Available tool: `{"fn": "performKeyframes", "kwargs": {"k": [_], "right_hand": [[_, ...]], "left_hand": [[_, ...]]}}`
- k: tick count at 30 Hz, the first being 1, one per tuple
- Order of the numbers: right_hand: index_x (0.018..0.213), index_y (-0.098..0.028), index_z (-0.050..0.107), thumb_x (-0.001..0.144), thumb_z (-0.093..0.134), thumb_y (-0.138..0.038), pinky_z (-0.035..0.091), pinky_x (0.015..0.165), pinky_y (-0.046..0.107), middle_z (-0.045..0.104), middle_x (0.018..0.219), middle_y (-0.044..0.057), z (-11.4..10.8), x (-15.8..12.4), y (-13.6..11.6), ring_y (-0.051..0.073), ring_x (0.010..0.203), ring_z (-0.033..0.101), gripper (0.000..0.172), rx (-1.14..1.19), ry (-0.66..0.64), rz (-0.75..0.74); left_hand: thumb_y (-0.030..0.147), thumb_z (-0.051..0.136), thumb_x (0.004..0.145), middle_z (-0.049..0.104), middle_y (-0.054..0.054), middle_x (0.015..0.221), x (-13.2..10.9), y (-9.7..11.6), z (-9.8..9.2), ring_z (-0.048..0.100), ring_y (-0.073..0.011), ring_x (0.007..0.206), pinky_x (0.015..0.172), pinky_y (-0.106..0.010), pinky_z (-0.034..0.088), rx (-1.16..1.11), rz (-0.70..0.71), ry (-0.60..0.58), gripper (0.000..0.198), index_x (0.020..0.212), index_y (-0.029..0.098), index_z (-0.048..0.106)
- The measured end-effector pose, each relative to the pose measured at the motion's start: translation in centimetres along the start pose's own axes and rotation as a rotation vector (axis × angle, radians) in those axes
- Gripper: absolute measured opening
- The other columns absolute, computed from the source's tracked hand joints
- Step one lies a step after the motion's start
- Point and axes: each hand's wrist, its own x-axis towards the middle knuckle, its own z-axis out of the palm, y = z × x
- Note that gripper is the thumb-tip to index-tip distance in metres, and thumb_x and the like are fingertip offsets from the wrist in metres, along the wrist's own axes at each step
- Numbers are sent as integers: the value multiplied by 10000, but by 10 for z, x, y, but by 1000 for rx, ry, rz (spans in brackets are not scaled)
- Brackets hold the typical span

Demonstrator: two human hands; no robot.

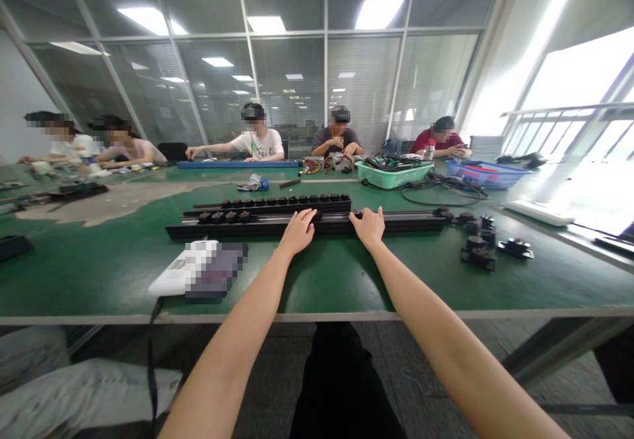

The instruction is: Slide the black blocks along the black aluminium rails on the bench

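Note:
A long black rail (238,230) lies lengthwise before me on the green table, with several small round black parts (230,217) seated along its left stretch. My left hand (298,232) rests at the rail's middle, its fingers closed over a small black part that they largely cover. Further right along the same rail, my right hand (369,226) pinches another small black part between thumb and fingers. Just behind runs a second black rail (267,208), lined with a row of similar round parts.
Loose black parts (478,254) lie to the right. White and dark flat objects (181,270) sit front left. Further back are a green basket (393,176) of cables, a blue basket (488,173), a cloth (253,183) and a blue bar (238,164). Several people sit across the table.

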Motion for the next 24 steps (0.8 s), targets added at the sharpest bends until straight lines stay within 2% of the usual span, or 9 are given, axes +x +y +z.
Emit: {"fn": "performKeyframes", "kwargs": {"k": [3, 7, 10, 13, 16, 18, 24], "right_hand": [[973, -131, 753, 976, 537, -502, 219, 1272, 427, 784, 857, 144, -2, 0, -1, 263, 914, 740, 429, 28, -17, 12], [976, -126, 747, 975, 540, -495, 229, 1267, 434, 783, 871, 159, -5, -1, -1, 278, 965, 736, 423, 41, -27, 19], [961, -144, 743, 969, 552, -479, 239, 1260, 450, 781, 860, 143, -6, -3, 0, 276, 964, 734, 386, 62, -9, 29], [961, -149, 743, 962, 565, -463, 234, 1258, 458, 779, 850, 133, -6, -3, 0, 271, 955, 732, 360, 80, 1, 25], [956, -150, 744, 962, 562, -461, 233, 1256, 457, 780, 855, 137, -5, -3, 0, 277, 964, 731, 361, 72, -6, 24], [953, -148, 745, 964, 554, -470, 231, 1257, 456, 781, 862, 141, -5, -2, 0, 279, 956, 733, 375, 58, -20, 28], [934, -153, 741, 965, 561, -471, 242, 1254, 455, 779, 858, 136, -5, -2, 1, 270, 949, 732, 366, 71, -15, 31]], "left_hand": [[209, 334, 1049, 579, -124, 1538, 2, 3, -3, 516, -231, 1456, 1312, -474, 282, 4, -41, 39, 483, 1468, 151, 568], [229, 358, 1045, 588, -161, 1507, 2, 1, -19, 512, -271, 1450, 1330, -504, 224, 107, -171, 198, 458, 1425, 136, 597], [213, 444, 995, 516, -200, 1558, -2, -11, -34, 429, -332, 1509, 1333, -588, 151, 229, -365, 327, 442, 1399, 127, 602], [210, 541, 925, 400, -251, 1632, -9, -28, -43, 277, -416, 1577, 1302, -685, 120, 300, -607, 407, 468, 1373, 85, 595], [242, 582, 907, 332, -305, 1653, -15, -41, -43, 226, -463, 1585, 1270, -737, 110, 306, -775, 418, 504, 1373, 51, 577], [262, 574, 916, 354, -324, 1633, -16, -46, -41, 262, -473, 1569, 1256, -751, 117, 295, -836, 392, 502, 1370, 47, 575], [294, 508, 958, 433, -342, 1561, -15, -45, -39, 377, -447, 1518, 1260, -703, 177, 298, -867, 372, 443, 1307, 38, 602]]}}
